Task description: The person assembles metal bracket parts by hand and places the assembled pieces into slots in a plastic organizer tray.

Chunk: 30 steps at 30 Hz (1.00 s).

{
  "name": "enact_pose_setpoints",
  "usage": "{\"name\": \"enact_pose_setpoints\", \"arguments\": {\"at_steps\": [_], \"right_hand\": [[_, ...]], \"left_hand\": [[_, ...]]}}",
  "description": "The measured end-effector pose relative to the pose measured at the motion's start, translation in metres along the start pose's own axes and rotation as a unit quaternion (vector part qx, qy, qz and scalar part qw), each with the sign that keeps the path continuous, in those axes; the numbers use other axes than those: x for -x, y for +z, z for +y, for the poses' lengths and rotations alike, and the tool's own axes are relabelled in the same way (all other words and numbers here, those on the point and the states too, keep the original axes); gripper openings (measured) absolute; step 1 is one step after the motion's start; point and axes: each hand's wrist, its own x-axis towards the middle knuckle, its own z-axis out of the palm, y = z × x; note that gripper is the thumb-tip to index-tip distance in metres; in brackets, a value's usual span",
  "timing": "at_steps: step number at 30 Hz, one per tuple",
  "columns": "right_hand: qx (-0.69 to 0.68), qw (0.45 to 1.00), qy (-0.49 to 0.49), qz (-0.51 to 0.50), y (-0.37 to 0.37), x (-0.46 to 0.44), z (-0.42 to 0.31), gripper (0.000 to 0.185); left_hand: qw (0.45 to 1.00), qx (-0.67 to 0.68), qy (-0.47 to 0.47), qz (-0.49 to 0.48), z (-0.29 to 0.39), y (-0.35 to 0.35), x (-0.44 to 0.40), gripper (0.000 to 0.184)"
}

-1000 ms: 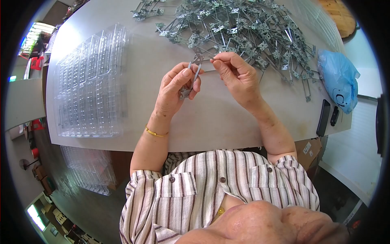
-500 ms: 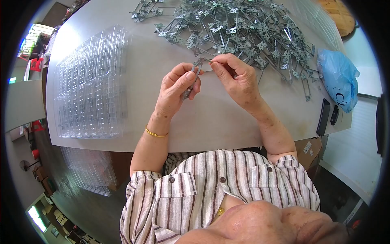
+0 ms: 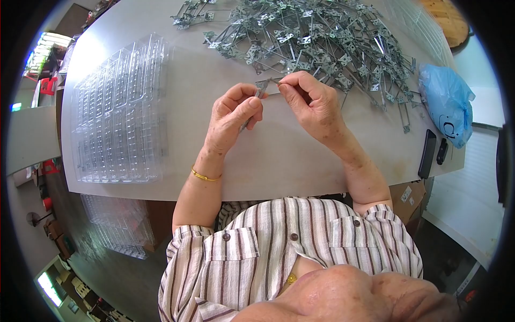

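Near the middle of the table, my left hand [image 3: 234,115] is closed around a thin metal part [image 3: 259,92] whose upper end sticks out above the fingers. To its right, my right hand [image 3: 313,104] pinches the end of something small and thin between thumb and forefinger, touching or very close to the top of that metal part. Exactly how the two meet is too small to tell. Just beyond both hands lies a large tangled pile of grey metal parts [image 3: 316,40], made of flat plates with holes and long thin rods.
Stacked clear plastic trays [image 3: 120,115] lie on the left of the table [image 3: 268,172]. On the right are a blue plastic bag [image 3: 446,104] and a black oblong object [image 3: 427,154]. More clear trays [image 3: 120,222] stand below the left table edge.
The metal part in my left hand has turned, so its two prongs now look like one narrow edge. My right fingertips have moved slightly left and down.
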Motion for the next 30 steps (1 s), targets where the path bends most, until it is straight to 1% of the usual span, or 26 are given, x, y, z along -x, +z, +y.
{"name": "enact_pose_setpoints", "arguments": {"at_steps": [2,4,5,6,8,11,14,19,23,25,26,29,30], "right_hand": [[0.008,1.000,0.000,-0.007,-0.003,0.000,-0.002,0.008],[-0.057,0.996,0.061,-0.025,-0.003,0.000,-0.003,0.010],[-0.090,0.991,0.092,-0.034,-0.002,0.000,-0.004,0.012],[-0.149,0.977,0.138,-0.058,-0.004,-0.001,-0.003,0.015],[-0.265,0.931,0.229,-0.105,-0.010,-0.006,0.000,0.022],[-0.307,0.902,0.260,-0.154,-0.016,-0.009,-0.002,0.029],[-0.324,0.887,0.273,-0.182,-0.019,-0.010,0.001,0.029],[-0.248,0.905,0.274,-0.211,-0.025,-0.011,0.000,0.026],[-0.199,0.920,0.265,-0.211,-0.028,-0.010,-0.007,0.021],[-0.190,0.940,0.236,-0.156,-0.024,-0.009,0.004,0.018],[-0.186,0.949,0.222,-0.128,-0.023,-0.009,0.008,0.017],[-0.229,0.956,0.174,-0.056,-0.024,-0.009,0.003,0.013],[-0.231,0.958,0.162,-0.051,-0.025,-0.009,0.001,0.012]], "left_hand": [[1.000,-0.015,-0.009,-0.004,0.001,0.001,0.000,0.032],[0.999,-0.045,-0.021,-0.009,0.001,0.002,0.001,0.030],[0.998,-0.058,-0.026,-0.007,0.002,0.004,0.002,0.033],[0.997,-0.070,-0.032,-0.005,0.004,0.006,0.002,0.035],[0.996,-0.086,-0.040,-0.005,0.005,0.008,0.002,0.038],[0.994,-0.097,-0.045,-0.014,0.005,0.007,0.003,0.040],[0.993,-0.105,-0.047,-0.029,0.002,0.007,0.004,0.040],[0.989,-0.108,-0.072,-0.066,0.006,0.007,0.006,0.043],[0.979,-0.142,-0.074,-0.129,0.007,0.006,0.006,0.045],[0.977,-0.138,-0.074,-0.143,0.010,0.010,0.007,0.045],[0.984,-0.100,-0.075,-0.125,0.008,0.009,0.007,0.045],[0.995,0.007,-0.067,-0.067,0.001,0.003,0.003,0.044],[0.997,0.040,-0.057,-0.045,0.000,0.005,0.002,0.043]]}}
